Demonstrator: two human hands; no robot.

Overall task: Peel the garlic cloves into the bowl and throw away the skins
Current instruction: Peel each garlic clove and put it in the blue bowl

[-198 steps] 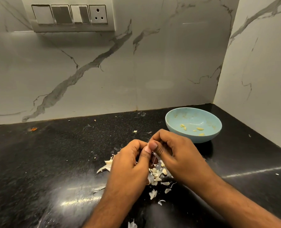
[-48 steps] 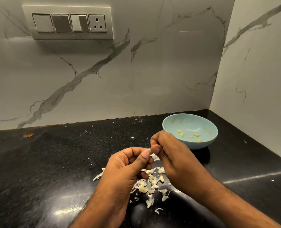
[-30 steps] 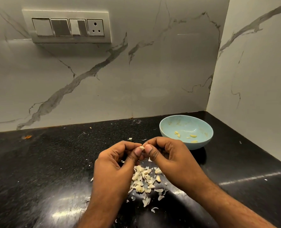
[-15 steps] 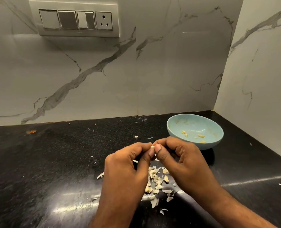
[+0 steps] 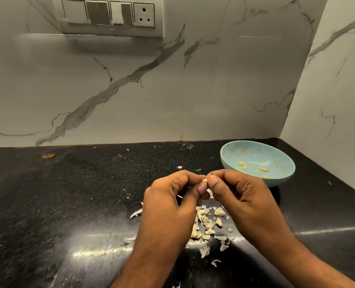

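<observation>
Nearest the camera, at six o'clock on the black counter [image 5: 47,204], lay a scatter of skins [image 5: 205,227], showing in the gap under and between the two wrists. Just above that heap the left hand [image 5: 172,206] and the right hand [image 5: 241,196] met thumb to thumb, fingers curled, both pinching one small clove [image 5: 205,181] between their tips; whether it was still partly skinned was too small to tell. At two o'clock from the hands, near but apart, stood the pale blue bowl [image 5: 280,161] with a few peeled cloves [image 5: 253,168] on its bottom. Loose flecks of skin lay farther back on the counter. Beyond, at twelve o'clock, rose the marble wall [image 5: 131,90], with a switch plate [image 5: 110,15] at eleven.
</observation>
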